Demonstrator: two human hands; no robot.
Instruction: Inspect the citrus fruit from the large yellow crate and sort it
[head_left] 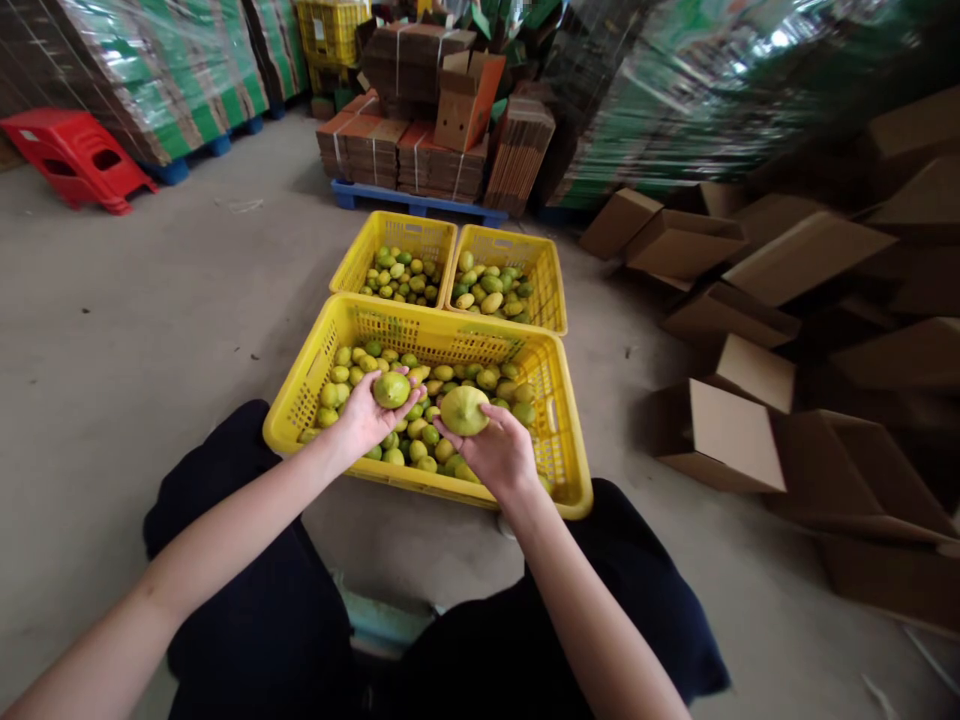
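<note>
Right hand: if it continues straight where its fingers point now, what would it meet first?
Probably the left hand or the yellow-green fruit it holds, though depth is unclear.

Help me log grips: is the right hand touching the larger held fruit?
Touching. The head view shows the right hand cupped against the right side of the larger fruit, with no gap where they meet.

I'm remotely viewing green-yellow fruits (pixel 463 411), yellow lattice-patterned crates (pixel 574 440) and, at ten o'clock, a red stool (pixel 69 145).
</note>
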